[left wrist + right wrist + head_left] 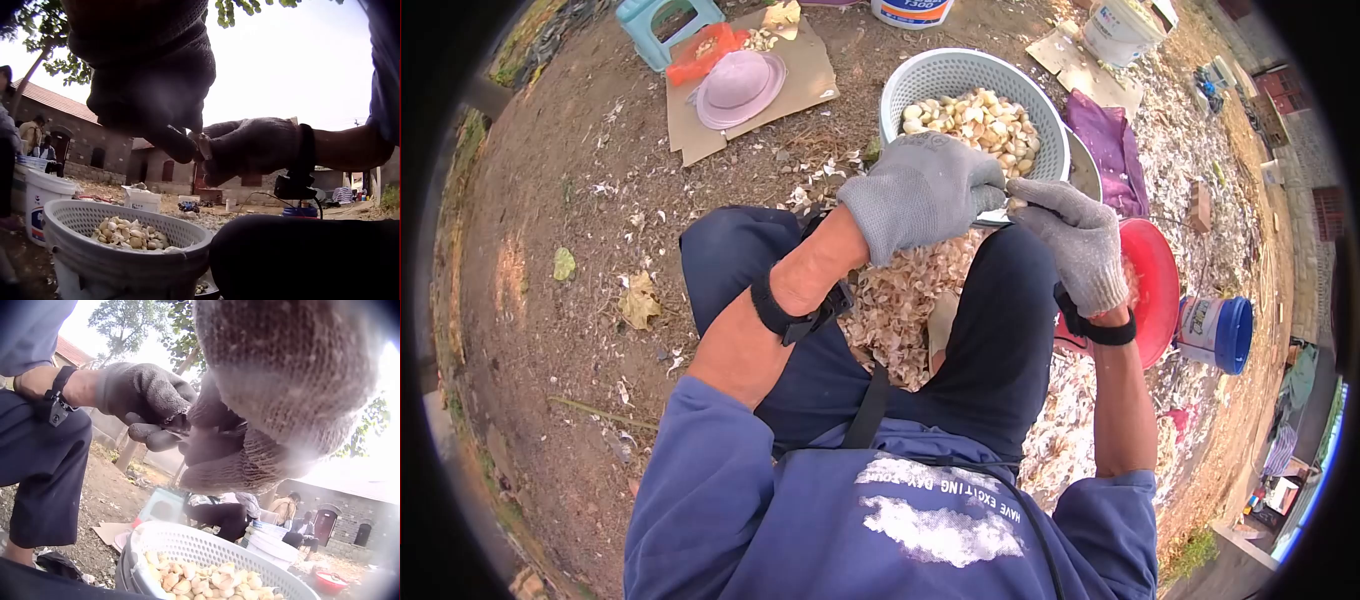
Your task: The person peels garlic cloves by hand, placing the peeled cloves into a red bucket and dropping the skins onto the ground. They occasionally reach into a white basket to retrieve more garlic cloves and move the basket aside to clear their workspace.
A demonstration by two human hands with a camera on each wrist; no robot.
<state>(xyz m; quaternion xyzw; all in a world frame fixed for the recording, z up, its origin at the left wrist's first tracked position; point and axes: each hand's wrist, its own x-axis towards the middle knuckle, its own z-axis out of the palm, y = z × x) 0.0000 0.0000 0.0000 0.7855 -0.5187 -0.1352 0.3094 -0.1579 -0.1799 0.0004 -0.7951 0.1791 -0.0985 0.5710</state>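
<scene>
In the head view my left hand (pixel 930 190) and right hand (pixel 1080 235), both in grey knitted gloves, meet fingertip to fingertip above my knees. Between the fingertips is a small pale garlic clove (pixel 203 147), pinched from both sides and mostly covered by the gloves. Just beyond the hands, a grey perforated basket (pixel 893 95) holds a heap of peeled-looking garlic cloves (pixel 990 125). Papery garlic skins (pixel 910 290) are piled on the ground between my legs.
A red basin (pixel 1162 290) and a blue-rimmed bucket (pixel 1215 330) stand by my right knee. Purple cloth (pixel 1108 150) lies right of the basket. At far left, a pink hat (pixel 740 88) rests on cardboard (pixel 810 75) near a blue stool (pixel 635 20). Other people sit in the background.
</scene>
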